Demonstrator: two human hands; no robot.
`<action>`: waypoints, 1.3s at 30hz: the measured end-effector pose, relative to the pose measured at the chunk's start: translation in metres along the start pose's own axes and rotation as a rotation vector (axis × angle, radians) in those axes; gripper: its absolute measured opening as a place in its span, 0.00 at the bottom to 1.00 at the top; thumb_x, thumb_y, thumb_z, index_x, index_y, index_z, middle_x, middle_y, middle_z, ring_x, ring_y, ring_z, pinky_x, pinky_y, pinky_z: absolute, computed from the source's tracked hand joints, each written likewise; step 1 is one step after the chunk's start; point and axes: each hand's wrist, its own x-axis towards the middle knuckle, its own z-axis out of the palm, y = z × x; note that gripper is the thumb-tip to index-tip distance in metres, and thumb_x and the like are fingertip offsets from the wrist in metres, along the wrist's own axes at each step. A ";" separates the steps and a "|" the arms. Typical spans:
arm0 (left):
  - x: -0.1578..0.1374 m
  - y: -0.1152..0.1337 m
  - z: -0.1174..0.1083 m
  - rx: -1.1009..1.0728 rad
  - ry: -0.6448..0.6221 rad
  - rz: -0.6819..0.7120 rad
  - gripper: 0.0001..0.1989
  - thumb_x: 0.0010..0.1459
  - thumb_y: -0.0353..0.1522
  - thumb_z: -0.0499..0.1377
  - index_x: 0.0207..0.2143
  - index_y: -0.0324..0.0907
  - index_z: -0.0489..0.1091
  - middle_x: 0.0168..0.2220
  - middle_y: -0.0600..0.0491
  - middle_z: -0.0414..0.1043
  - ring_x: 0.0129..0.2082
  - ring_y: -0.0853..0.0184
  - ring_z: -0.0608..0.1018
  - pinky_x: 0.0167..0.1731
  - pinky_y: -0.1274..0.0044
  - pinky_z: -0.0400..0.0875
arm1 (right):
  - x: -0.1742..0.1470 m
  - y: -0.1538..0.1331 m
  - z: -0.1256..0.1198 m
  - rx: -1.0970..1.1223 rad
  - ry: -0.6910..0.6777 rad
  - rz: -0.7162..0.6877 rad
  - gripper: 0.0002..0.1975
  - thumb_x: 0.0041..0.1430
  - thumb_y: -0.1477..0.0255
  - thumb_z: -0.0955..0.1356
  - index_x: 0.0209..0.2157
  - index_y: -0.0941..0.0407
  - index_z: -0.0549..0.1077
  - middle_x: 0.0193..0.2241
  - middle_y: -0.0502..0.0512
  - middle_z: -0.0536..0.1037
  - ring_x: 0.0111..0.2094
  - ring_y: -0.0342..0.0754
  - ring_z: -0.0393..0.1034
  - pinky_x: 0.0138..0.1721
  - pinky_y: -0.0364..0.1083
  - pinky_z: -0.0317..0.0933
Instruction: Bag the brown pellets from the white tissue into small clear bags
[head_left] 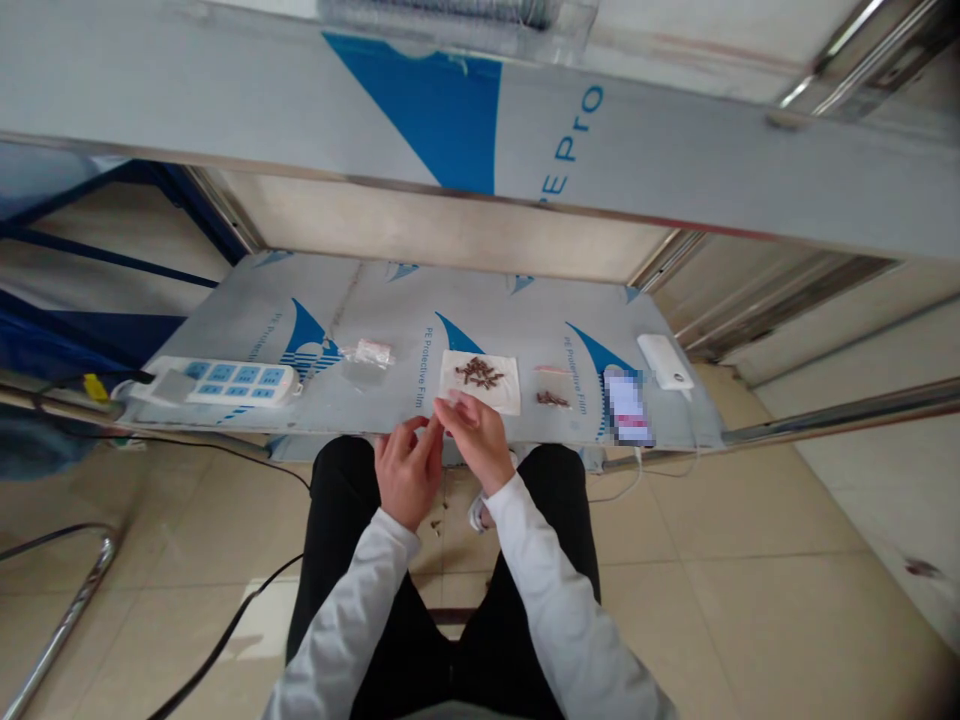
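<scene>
My left hand (pixel 409 472) and my right hand (pixel 478 437) meet in front of the shelf's near edge, their fingertips pinched close together. Whatever lies between the fingers is too small or hidden to make out. Just beyond my right hand a white square sheet (pixel 505 398) lies flat, bearing a loose pile of small reddish-brown pieces (pixel 480 373). To its right is a small clear zip bag (pixel 553 386) with similar brown pieces inside. Left of the sheet, several clear plastic bags (pixel 369 362) lie in a small heap.
The film-covered shelf (pixel 405 300) carries a power strip (pixel 240 383) at left, and a phone (pixel 628 408) and a white power bank (pixel 664 361) with a cable at right. A higher shelf (pixel 262 100) spans above. Small bits (pixel 436 526) lie on the floor.
</scene>
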 end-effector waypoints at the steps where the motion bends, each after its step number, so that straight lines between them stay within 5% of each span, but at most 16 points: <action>1: -0.005 0.007 -0.004 -0.039 -0.022 0.016 0.13 0.60 0.30 0.55 0.46 0.45 0.74 0.40 0.48 0.75 0.31 0.68 0.73 0.35 0.73 0.59 | 0.001 -0.002 0.001 0.029 -0.012 -0.002 0.21 0.54 0.58 0.69 0.42 0.60 0.76 0.35 0.57 0.81 0.35 0.50 0.76 0.37 0.46 0.70; 4: -0.010 0.022 -0.017 -0.282 -0.100 -0.072 0.13 0.60 0.34 0.56 0.46 0.44 0.74 0.40 0.47 0.75 0.35 0.65 0.74 0.37 0.73 0.62 | -0.007 -0.001 -0.004 0.067 -0.020 -0.085 0.15 0.59 0.63 0.65 0.39 0.58 0.78 0.35 0.58 0.82 0.34 0.49 0.77 0.38 0.47 0.70; 10: 0.018 0.034 -0.041 -0.898 -0.200 -0.637 0.16 0.61 0.40 0.52 0.32 0.38 0.73 0.26 0.53 0.73 0.26 0.71 0.73 0.29 0.79 0.67 | -0.034 0.002 -0.028 -0.176 0.038 -0.412 0.15 0.61 0.74 0.64 0.47 0.51 0.76 0.44 0.53 0.79 0.46 0.48 0.73 0.49 0.47 0.66; 15: 0.031 0.037 -0.043 -1.056 -0.296 -0.775 0.14 0.51 0.40 0.62 0.33 0.37 0.73 0.30 0.50 0.78 0.27 0.69 0.77 0.28 0.80 0.70 | -0.043 -0.005 -0.040 -0.250 -0.058 -0.505 0.17 0.60 0.75 0.64 0.51 0.52 0.73 0.47 0.55 0.78 0.49 0.49 0.71 0.51 0.49 0.65; 18: 0.024 0.035 -0.047 -0.939 -0.330 -0.723 0.13 0.53 0.39 0.60 0.34 0.38 0.75 0.32 0.50 0.79 0.30 0.66 0.79 0.32 0.78 0.72 | -0.049 -0.008 -0.043 -0.210 -0.175 -0.445 0.19 0.58 0.69 0.67 0.52 0.54 0.72 0.49 0.57 0.76 0.51 0.52 0.69 0.51 0.51 0.65; 21: 0.016 0.033 -0.052 -0.715 -0.398 -0.589 0.12 0.55 0.37 0.58 0.36 0.40 0.76 0.33 0.51 0.80 0.31 0.66 0.80 0.33 0.78 0.72 | -0.051 -0.003 -0.039 -0.235 -0.145 -0.334 0.14 0.58 0.65 0.68 0.44 0.55 0.76 0.41 0.57 0.78 0.42 0.50 0.74 0.43 0.47 0.69; 23: 0.012 0.032 -0.055 -0.557 -0.430 -0.531 0.11 0.56 0.37 0.56 0.35 0.41 0.76 0.31 0.52 0.79 0.29 0.67 0.80 0.31 0.79 0.70 | -0.050 0.005 -0.035 -0.297 -0.130 -0.296 0.10 0.59 0.67 0.67 0.40 0.55 0.77 0.36 0.56 0.79 0.36 0.47 0.75 0.37 0.44 0.69; 26: 0.010 0.033 -0.056 -0.253 -0.493 -0.465 0.11 0.57 0.37 0.55 0.30 0.43 0.75 0.27 0.53 0.78 0.26 0.66 0.79 0.27 0.79 0.67 | -0.048 0.019 -0.033 -0.413 -0.124 -0.277 0.12 0.60 0.73 0.65 0.46 0.55 0.74 0.31 0.53 0.80 0.31 0.46 0.75 0.36 0.45 0.69; 30: 0.008 0.035 -0.054 0.112 -0.636 -0.373 0.12 0.57 0.36 0.54 0.23 0.42 0.70 0.25 0.51 0.76 0.25 0.62 0.78 0.22 0.78 0.58 | -0.051 0.028 -0.037 -0.586 -0.144 -0.316 0.12 0.60 0.78 0.64 0.43 0.54 0.73 0.34 0.53 0.80 0.33 0.47 0.76 0.37 0.45 0.70; 34: 0.002 0.039 -0.050 0.013 -0.702 -0.302 0.09 0.58 0.32 0.52 0.25 0.42 0.68 0.26 0.51 0.75 0.25 0.66 0.76 0.23 0.78 0.56 | -0.057 0.022 -0.044 -0.693 -0.257 -0.473 0.15 0.60 0.82 0.61 0.34 0.54 0.77 0.47 0.55 0.77 0.43 0.47 0.75 0.44 0.45 0.68; 39: -0.006 0.044 -0.055 -0.214 -0.603 -0.183 0.11 0.60 0.31 0.50 0.24 0.43 0.65 0.24 0.52 0.70 0.24 0.67 0.73 0.27 0.76 0.62 | -0.058 0.012 -0.052 -0.735 -0.356 -0.379 0.15 0.58 0.82 0.63 0.39 0.53 0.78 0.37 0.55 0.78 0.38 0.48 0.75 0.40 0.44 0.68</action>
